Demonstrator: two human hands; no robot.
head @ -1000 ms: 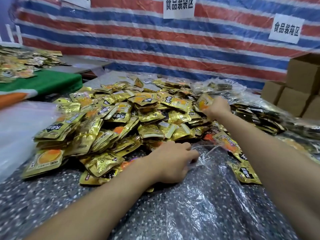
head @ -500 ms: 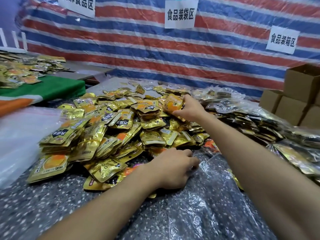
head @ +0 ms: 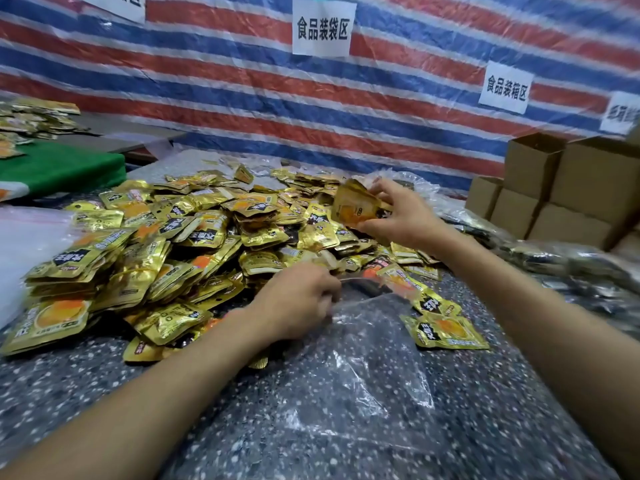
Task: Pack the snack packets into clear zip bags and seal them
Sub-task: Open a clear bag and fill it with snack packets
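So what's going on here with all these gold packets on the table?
A person is bagging snack packets. Their right hand grips a few gold packets just above the big pile, while the left hand pinches the mouth edge of a clear zip bag lying flat on the speckled table. That bag is not yet sealed.

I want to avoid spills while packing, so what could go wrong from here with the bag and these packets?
First, the left hand pinches the clear zip bag at one spot of its mouth and the bag lies flat, so the gold packets in the right hand may snag or miss. Second, the loose packets by the bag's right edge could get caught in the zip at sealing.
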